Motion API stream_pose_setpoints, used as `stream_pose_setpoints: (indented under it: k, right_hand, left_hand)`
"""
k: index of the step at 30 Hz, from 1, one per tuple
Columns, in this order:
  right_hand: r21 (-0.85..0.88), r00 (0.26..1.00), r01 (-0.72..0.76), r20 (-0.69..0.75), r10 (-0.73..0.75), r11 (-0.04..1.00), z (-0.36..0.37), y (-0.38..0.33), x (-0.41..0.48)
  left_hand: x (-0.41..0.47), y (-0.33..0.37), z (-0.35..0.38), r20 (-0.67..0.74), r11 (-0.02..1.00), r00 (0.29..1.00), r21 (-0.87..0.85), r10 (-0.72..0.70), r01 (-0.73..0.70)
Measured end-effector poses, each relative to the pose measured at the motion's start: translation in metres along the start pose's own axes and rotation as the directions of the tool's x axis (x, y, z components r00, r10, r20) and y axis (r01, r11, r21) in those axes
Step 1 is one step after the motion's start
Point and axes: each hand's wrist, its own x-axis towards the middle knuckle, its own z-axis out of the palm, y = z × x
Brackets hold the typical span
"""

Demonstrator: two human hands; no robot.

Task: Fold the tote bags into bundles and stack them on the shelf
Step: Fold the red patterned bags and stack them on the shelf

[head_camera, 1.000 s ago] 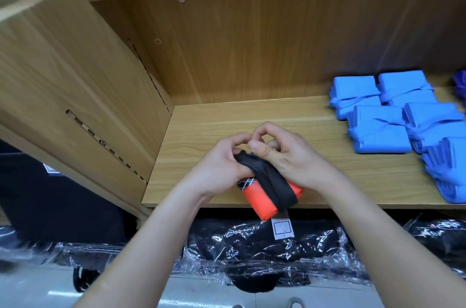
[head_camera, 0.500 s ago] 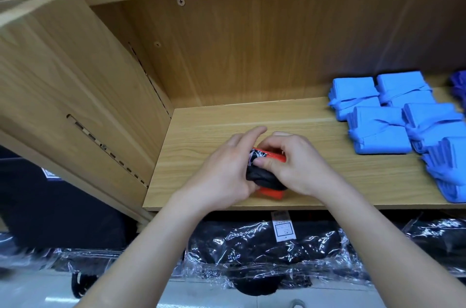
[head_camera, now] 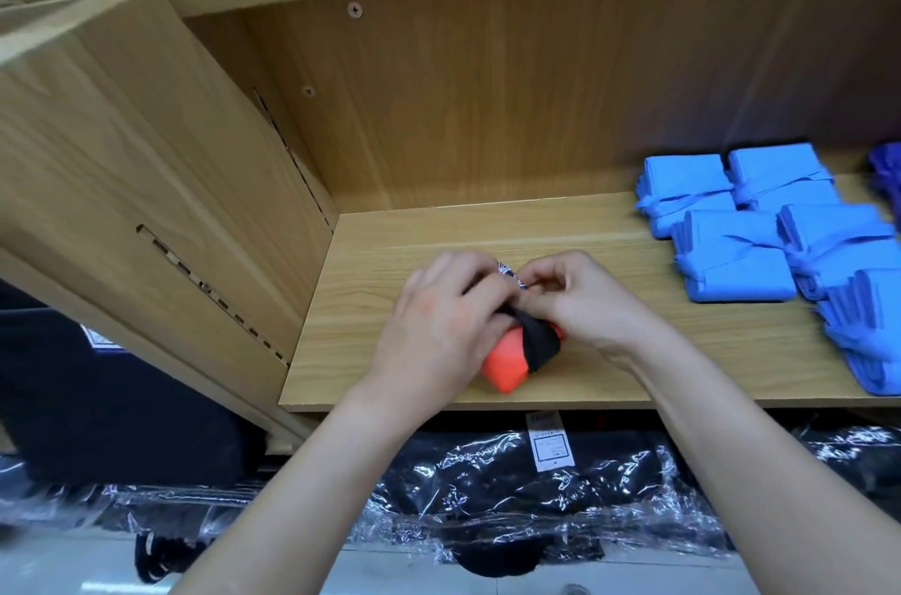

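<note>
Folded orange fabric tote bundle w/ black strap (head_camera: 507,363) sits on light wood-grain shelf (head_camera: 634,365), near its front edge, left of centre. Left hand (head_camera: 439,326) clamped over bundle's left side, fingers curled on top. Right hand (head_camera: 580,297) pinches the strap/fabric at bundle's top, fingertips together & touching left hand's. Stack of bright blue folded tote bundles (head_camera: 731,263) lies well apart, to the right of the orange one. Dark goods in clear plastic wrap (head_camera: 487,497) below shelf.
</note>
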Motion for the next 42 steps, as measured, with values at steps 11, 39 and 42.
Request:
stream_pose_setpoints:
  k: [11, 39, 42]
  right_hand:
    - [0.409, 0.968, -0.081, -0.187, 0.170, 0.909, 0.016, 0.007, 0.010]
    - [0.107, 0.973, 0.230, -0.019, -0.230, 0.967, 0.042, -0.001, 0.014]
    - [-0.111, 0.969, 0.247, 0.003, -0.248, 0.963, 0.047, 0.001, 0.023]
  left_hand:
    - [-0.010, 0.021, 0.005, 0.108, 0.992, 0.989, 0.091, -0.103, 0.093]
    - [-0.008, -0.029, -0.012, 0.411, 0.240, 0.641, -0.688, -0.648, 0.684]
    - [-0.009, -0.040, -0.012, 0.372, 0.402, 0.647, -0.552, -0.666, 0.731]
